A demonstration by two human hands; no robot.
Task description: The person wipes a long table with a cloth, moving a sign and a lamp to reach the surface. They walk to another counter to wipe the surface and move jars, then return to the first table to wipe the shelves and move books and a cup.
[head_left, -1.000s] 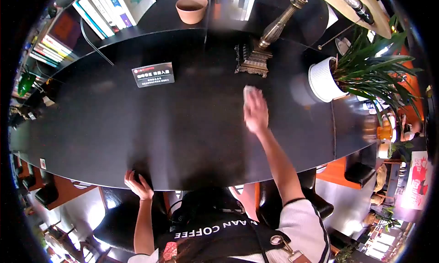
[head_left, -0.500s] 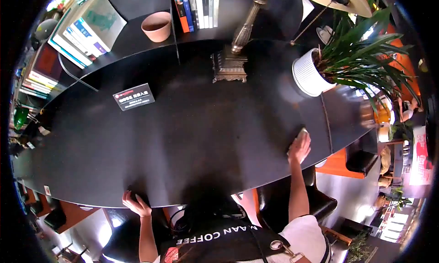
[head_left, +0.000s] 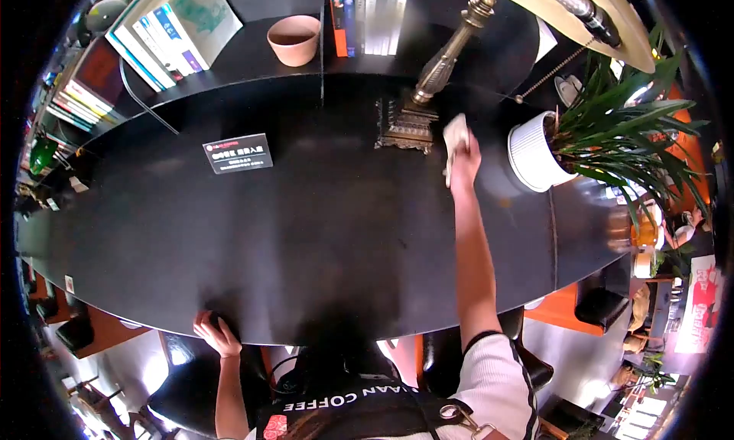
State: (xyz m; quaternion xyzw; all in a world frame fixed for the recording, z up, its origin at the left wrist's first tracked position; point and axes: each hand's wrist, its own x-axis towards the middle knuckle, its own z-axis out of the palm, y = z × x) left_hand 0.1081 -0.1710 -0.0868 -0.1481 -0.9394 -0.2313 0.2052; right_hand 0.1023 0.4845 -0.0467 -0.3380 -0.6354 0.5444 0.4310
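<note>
My right hand (head_left: 466,163) is closed around a pale folded cloth (head_left: 456,131) on the dark table (head_left: 329,233). It is between the ornate metal lamp base (head_left: 407,126) and the white ribbed plant pot (head_left: 534,153), apart from both. The right arm stretches far forward across the tabletop. My left hand (head_left: 217,334) rests at the table's near edge with its fingers stretched out over the top, holding nothing. A small black sign (head_left: 238,154) with white lettering stands on the table at the left.
Along the back, a shelf holds a terracotta pot (head_left: 294,42), leaning books (head_left: 172,38) and upright books (head_left: 375,16). A lampshade (head_left: 623,27) with a hanging chain overhangs the far right. Long plant leaves (head_left: 634,134) spread above the table's right side. Dark chairs (head_left: 604,302) stand below the near edge.
My right hand has moved forward and to the left with the cloth, from near the right front edge to beside the lamp base. My left hand stays at the near edge. The view has shifted slightly.
</note>
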